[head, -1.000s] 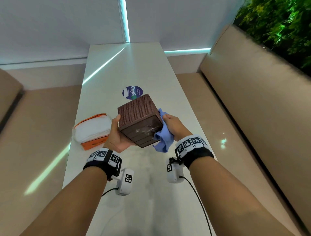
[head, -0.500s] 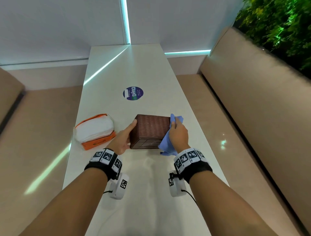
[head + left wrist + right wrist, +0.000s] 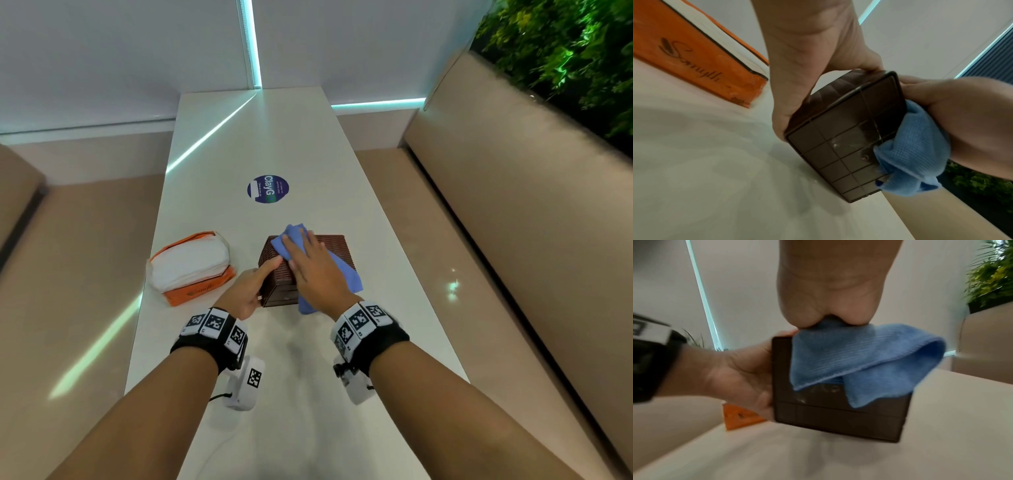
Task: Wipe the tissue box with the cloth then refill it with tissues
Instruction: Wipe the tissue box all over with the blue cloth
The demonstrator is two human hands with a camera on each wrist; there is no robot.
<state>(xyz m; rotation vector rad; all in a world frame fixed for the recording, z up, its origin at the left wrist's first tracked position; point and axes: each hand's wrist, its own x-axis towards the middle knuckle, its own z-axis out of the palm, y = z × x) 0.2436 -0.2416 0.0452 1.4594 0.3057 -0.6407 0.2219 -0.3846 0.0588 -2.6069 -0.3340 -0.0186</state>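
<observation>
The brown woven tissue box (image 3: pixel 337 250) lies on its side on the white table (image 3: pixel 308 394), its gridded base (image 3: pixel 838 138) facing me. My left hand (image 3: pixel 250 291) grips the box's left side, thumb laid over the top edge. My right hand (image 3: pixel 315 270) lies flat on top of the box, straight fingers pressing the blue cloth (image 3: pixel 289 236) against the woven face. Part of the cloth (image 3: pixel 849 356) hangs down over the base and the right side. An orange and white tissue pack (image 3: pixel 191 265) rests on the table left of the box.
A round blue sticker (image 3: pixel 268 189) is on the table beyond the box. Beige bench seats (image 3: pixel 513 222) run along both long sides of the narrow table. A green plant wall (image 3: pixel 565 51) rises at the far right.
The box, held tilted above the table a second ago, now rests on the table. My right hand has slid the cloth from the box's right side up onto its top.
</observation>
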